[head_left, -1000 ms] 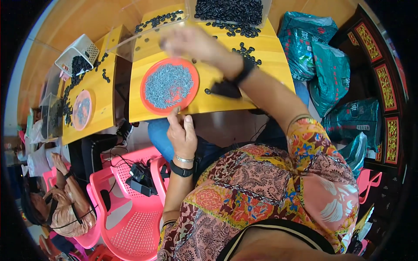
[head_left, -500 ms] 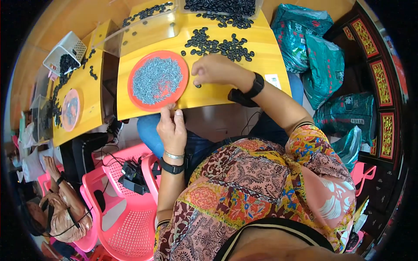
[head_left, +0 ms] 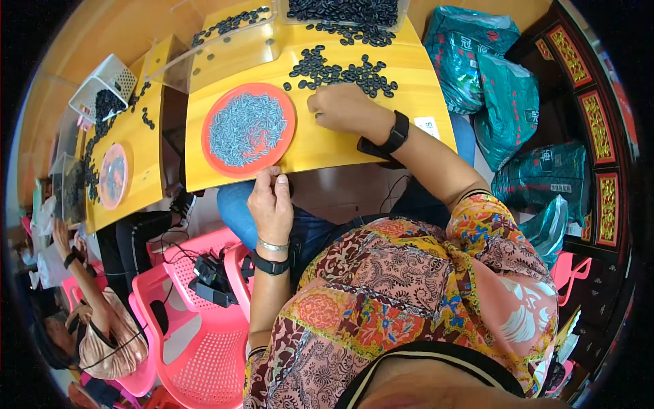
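Observation:
My right hand (head_left: 346, 109) is curled closed over the yellow table (head_left: 320, 150), to the right of the red plate. A small black oval piece (head_left: 317, 115) shows at its fingertips, partly hidden by the fingers. The round red plate (head_left: 289, 136) holds a heap of small silvery metal pins or screws (head_left: 238, 129). My left hand (head_left: 270, 201) is at the table's near edge, just below the plate, thumb and forefinger brought close together. Whatever may lie between them is too small to make out. Beyond my right hand, many black oval pieces (head_left: 340, 73) lie scattered.
A clear bin of black pieces (head_left: 344, 10) stands at the far edge, beside an empty-looking clear tray (head_left: 228, 58). Green bags (head_left: 507, 102) lean at the right. At left are a pink chair (head_left: 204, 354), a second table with a white basket (head_left: 109, 78), and another person (head_left: 102, 327).
My right hand has curled further and shifted slightly right. The black piece beneath it on the table no longer shows there. The other person's arm has moved up toward the second table.

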A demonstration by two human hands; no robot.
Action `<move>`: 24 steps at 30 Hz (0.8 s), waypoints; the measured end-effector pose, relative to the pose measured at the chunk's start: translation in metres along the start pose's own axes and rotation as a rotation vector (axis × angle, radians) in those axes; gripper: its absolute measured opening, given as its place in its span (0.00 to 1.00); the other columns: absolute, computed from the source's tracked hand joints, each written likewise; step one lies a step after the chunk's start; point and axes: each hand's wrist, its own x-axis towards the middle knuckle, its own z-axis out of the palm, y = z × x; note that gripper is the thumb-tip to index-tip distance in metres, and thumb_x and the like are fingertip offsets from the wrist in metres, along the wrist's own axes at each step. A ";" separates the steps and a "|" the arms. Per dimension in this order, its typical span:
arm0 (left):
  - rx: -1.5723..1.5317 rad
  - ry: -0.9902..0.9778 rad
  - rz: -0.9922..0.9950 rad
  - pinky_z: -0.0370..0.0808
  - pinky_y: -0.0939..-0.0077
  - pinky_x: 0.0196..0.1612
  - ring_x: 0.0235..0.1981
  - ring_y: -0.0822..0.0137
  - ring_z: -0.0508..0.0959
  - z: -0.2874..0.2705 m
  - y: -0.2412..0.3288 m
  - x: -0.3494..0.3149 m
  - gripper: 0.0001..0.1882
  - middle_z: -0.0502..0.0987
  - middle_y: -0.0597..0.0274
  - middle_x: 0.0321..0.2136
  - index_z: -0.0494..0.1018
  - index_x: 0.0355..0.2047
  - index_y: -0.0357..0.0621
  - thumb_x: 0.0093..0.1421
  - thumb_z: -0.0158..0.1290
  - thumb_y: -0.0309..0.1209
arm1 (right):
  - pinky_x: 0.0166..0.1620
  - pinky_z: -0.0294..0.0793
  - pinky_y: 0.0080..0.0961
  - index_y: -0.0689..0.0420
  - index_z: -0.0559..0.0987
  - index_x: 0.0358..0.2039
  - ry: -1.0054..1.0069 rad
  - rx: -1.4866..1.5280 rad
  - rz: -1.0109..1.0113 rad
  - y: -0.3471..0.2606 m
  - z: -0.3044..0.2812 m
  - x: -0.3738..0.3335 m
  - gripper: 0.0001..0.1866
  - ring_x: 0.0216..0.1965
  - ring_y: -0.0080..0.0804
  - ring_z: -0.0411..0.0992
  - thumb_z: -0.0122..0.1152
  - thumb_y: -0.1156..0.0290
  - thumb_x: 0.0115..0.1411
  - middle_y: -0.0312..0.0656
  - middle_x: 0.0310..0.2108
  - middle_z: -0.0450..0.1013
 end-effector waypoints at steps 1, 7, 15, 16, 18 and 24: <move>0.001 0.007 -0.002 0.70 0.67 0.28 0.22 0.57 0.75 -0.001 -0.001 0.000 0.07 0.74 0.51 0.21 0.71 0.34 0.37 0.57 0.48 0.27 | 0.33 0.70 0.39 0.57 0.77 0.25 -0.001 -0.001 -0.007 -0.001 -0.005 0.004 0.06 0.30 0.46 0.73 0.56 0.70 0.45 0.47 0.26 0.73; 0.046 -0.024 0.070 0.70 0.67 0.28 0.22 0.57 0.75 0.003 -0.002 0.002 0.07 0.73 0.50 0.21 0.71 0.32 0.36 0.57 0.48 0.27 | 0.35 0.73 0.38 0.56 0.78 0.25 0.134 0.098 -0.148 -0.022 -0.006 0.028 0.08 0.30 0.45 0.73 0.55 0.67 0.47 0.48 0.25 0.73; 0.047 -0.008 0.129 0.67 0.78 0.24 0.20 0.73 0.69 0.005 -0.011 -0.001 0.06 0.70 0.61 0.19 0.70 0.32 0.36 0.60 0.46 0.27 | 0.31 0.74 0.36 0.59 0.80 0.18 0.189 -0.080 -0.289 -0.074 0.053 0.066 0.07 0.27 0.44 0.75 0.59 0.69 0.41 0.50 0.22 0.74; 0.028 -0.028 0.074 0.69 0.73 0.28 0.23 0.65 0.72 0.006 -0.006 -0.001 0.06 0.73 0.55 0.22 0.70 0.32 0.35 0.59 0.47 0.26 | 0.31 0.74 0.36 0.59 0.79 0.16 0.251 -0.072 -0.320 -0.072 0.052 0.064 0.06 0.26 0.44 0.75 0.59 0.70 0.40 0.50 0.20 0.74; 0.031 -0.009 0.093 0.65 0.80 0.23 0.19 0.75 0.67 0.007 -0.012 -0.001 0.06 0.69 0.64 0.18 0.70 0.32 0.36 0.60 0.46 0.27 | 0.31 0.74 0.35 0.59 0.79 0.15 0.219 -0.054 -0.298 -0.076 0.044 0.060 0.06 0.26 0.43 0.75 0.58 0.71 0.40 0.50 0.20 0.74; 0.002 -0.023 0.095 0.64 0.80 0.22 0.18 0.76 0.66 0.012 -0.012 -0.002 0.06 0.68 0.65 0.17 0.69 0.30 0.35 0.60 0.46 0.27 | 0.30 0.73 0.36 0.59 0.79 0.15 0.168 0.006 -0.224 -0.075 0.031 0.058 0.06 0.26 0.42 0.75 0.58 0.70 0.40 0.51 0.19 0.74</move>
